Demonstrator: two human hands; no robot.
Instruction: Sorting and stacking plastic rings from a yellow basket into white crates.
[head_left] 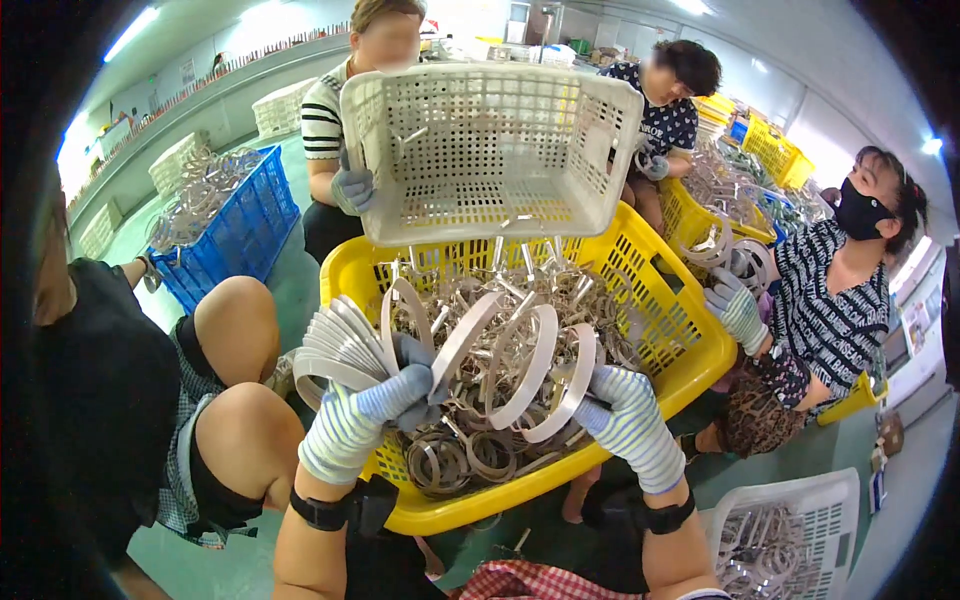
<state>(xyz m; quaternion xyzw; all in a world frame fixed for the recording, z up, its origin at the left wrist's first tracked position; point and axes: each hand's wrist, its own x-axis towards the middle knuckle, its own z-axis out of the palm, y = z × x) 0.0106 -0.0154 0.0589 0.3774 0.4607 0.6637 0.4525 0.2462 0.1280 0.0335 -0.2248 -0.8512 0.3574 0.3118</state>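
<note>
My left hand (365, 415), in a striped grey-palmed glove, is closed around a fanned stack of metal hose clamps (340, 345), wide silvery rings. Several looser hose clamps (528, 385) hang in a row between my two hands. At the right end of that row, my right hand (632, 418), gloved alike, has its fingers closed at the edge of the last hose clamp (572, 395); its fingertips are partly hidden. Both hands are above the near part of a yellow plastic basket (690, 350) heaped with more hose clamps (440, 465).
A co-worker opposite holds a tilted white basket (490, 150) over the yellow one's far rim. Other people sit at left, back right and right. A blue crate (235, 235) of clamps stands at left. Another white basket (845, 500) with clamps is at lower right.
</note>
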